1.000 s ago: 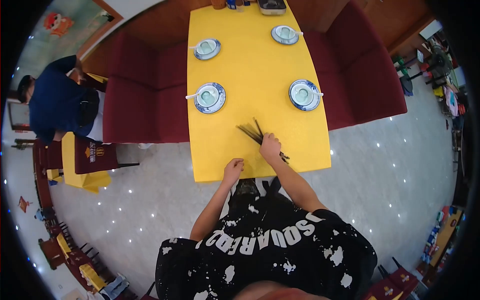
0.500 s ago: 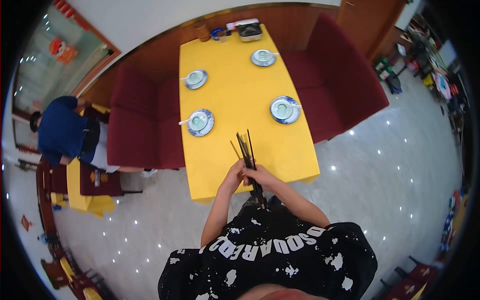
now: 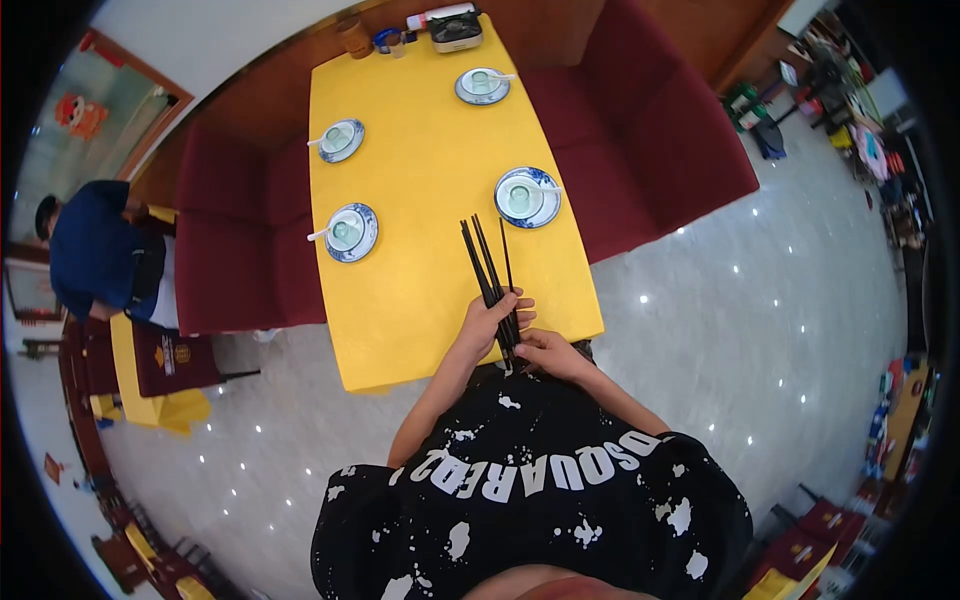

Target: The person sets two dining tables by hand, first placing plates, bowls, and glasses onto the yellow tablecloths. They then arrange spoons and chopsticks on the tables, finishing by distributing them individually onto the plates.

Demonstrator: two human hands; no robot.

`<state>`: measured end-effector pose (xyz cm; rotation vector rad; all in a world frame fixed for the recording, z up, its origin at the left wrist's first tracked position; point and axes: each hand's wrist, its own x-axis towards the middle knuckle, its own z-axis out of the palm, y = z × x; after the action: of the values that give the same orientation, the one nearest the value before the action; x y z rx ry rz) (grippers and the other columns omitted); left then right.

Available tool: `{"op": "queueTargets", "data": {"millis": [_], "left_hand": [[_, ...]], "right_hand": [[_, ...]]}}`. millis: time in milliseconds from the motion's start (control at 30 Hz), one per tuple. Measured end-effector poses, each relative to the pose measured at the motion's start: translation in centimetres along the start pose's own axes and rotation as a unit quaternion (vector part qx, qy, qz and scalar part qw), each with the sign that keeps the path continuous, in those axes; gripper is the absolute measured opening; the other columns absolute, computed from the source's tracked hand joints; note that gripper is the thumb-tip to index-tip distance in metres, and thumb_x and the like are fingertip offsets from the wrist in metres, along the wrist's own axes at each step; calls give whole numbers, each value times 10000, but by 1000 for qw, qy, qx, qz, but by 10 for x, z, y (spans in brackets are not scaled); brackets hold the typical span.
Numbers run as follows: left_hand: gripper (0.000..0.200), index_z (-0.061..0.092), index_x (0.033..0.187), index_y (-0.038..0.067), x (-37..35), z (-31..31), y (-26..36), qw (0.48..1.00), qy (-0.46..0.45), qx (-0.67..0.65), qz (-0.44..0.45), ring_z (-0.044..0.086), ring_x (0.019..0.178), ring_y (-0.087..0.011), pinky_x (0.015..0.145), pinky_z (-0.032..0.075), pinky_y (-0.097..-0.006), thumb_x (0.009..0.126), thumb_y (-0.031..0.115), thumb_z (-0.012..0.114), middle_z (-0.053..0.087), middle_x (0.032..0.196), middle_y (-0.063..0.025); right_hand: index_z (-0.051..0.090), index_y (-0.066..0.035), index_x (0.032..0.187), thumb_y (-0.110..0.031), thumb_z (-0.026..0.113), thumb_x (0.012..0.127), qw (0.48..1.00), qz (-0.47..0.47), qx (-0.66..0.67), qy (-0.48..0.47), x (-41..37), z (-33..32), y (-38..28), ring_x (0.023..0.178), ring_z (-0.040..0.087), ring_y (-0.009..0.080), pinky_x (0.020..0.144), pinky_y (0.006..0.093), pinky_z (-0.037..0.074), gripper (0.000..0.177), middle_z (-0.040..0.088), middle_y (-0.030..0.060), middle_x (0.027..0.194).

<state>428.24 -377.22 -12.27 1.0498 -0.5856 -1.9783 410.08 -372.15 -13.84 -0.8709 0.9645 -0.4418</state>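
Observation:
A bundle of dark chopsticks point(image 3: 488, 270) points away from me over the near edge of the yellow-covered table point(image 3: 430, 300). My left hand point(image 3: 488, 322) is wrapped round the bundle, thumb across it. Just below and to the right, my right hand point(image 3: 547, 352) pinches the lower ends of the chopsticks. One stick stands slightly apart on the right of the bundle. Beyond my hands, a blue-rimmed plate with a bowl and spoon point(image 3: 527, 197) lies at the right, and a similar plate setting point(image 3: 346, 233) at the left.
Two more plate settings point(image 3: 484, 86) point(image 3: 341, 140) lie farther up the table. A portable stove point(image 3: 456, 32) and a wooden holder point(image 3: 353, 38) are at the far end. Maroon benches point(image 3: 640, 150) flank the table. A person in blue point(image 3: 95, 245) bends at the left.
My left hand has moved up the bundle and my right hand down to its lower ends. The chopsticks are gathered more closely. The view has shifted, so the table appears farther left.

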Motion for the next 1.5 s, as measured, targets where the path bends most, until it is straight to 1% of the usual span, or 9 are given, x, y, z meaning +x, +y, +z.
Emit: {"op": "queueTargets", "data": {"millis": [300, 400, 600, 867, 1033, 1133, 1233, 1433, 1500], "left_hand": [[491, 436, 1363, -62, 75, 100, -32, 977, 166, -23, 132, 676, 988, -289, 838, 562, -376, 999, 241, 563, 648, 1126, -211], [551, 410, 1386, -68, 90, 134, -40, 954, 234, -34, 186, 684, 950, -297, 807, 567, -370, 1003, 304, 550, 642, 1135, -238], [605, 400, 1389, -53, 81, 144, -50, 892, 358, -23, 274, 695, 824, -269, 723, 576, -342, 1015, 415, 482, 641, 1134, -254], [516, 564, 1263, -29, 97, 167, -61, 903, 366, 13, 226, 572, 585, -79, 491, 423, -198, 1013, 418, 502, 708, 899, -135], [364, 623, 1132, -29, 124, 182, -54, 881, 409, 8, 237, 515, 487, -63, 448, 393, -204, 990, 304, 584, 712, 810, -114], [363, 620, 1129, -36, 149, 180, -42, 865, 444, 45, 230, 512, 473, -68, 442, 398, -210, 989, 297, 585, 712, 810, -115], [391, 603, 1165, -49, 180, 192, -14, 850, 479, 27, 219, 512, 461, -77, 437, 408, -217, 992, 301, 575, 718, 869, -124], [477, 569, 1240, -55, 217, 208, 7, 793, 591, -9, 144, 504, 439, -80, 409, 386, -218, 1004, 358, 527, 716, 942, -167], [473, 569, 1239, -56, 211, 207, -5, 775, 618, -28, 126, 493, 423, -81, 393, 372, -217, 1004, 352, 528, 713, 933, -181]], "right_hand": [[644, -7, 1043, -227, 580, 989, 997, 73, -15, -25, -1, -162, -55, 742, 634, 114, 646, 257, 528, 235, 668, 49, 894], [652, -10, 1012, -225, 577, 988, 985, 42, -128, -113, -1, -203, -84, 675, 611, 100, 622, 247, 512, 230, 658, 29, 836], [658, -18, 989, -268, 557, 992, 948, 138, -163, -237, 3, -241, -103, 580, 567, 77, 527, 219, 459, 270, 626, 1, 733], [650, -64, 1183, -313, 495, 1022, 933, 149, -182, -274, -15, -258, -117, 557, 504, 25, 479, 186, 374, 334, 580, -12, 673], [514, -71, 1395, -265, 485, 1025, 903, 5, -357, -239, 0, -281, -120, 611, 507, 99, 608, 265, 442, 419, 555, -18, 683], [597, -37, 1277, -260, 508, 1014, 933, -54, -275, -226, 27, -304, -119, 608, 504, 76, 582, 244, 425, 356, 541, -25, 680], [650, -17, 1072, -245, 542, 995, 957, 126, -168, -202, 59, -339, -140, 600, 495, 53, 553, 221, 400, 263, 528, -31, 671], [650, -20, 946, -198, 556, 985, 985, 84, -90, -123, 172, -410, -182, 543, 459, 38, 477, 199, 346, 205, 541, -26, 682], [669, -10, 945, -180, 553, 979, 978, 36, -175, -105, 225, -419, -188, 536, 471, 54, 476, 220, 376, 209, 553, -13, 672]]}}
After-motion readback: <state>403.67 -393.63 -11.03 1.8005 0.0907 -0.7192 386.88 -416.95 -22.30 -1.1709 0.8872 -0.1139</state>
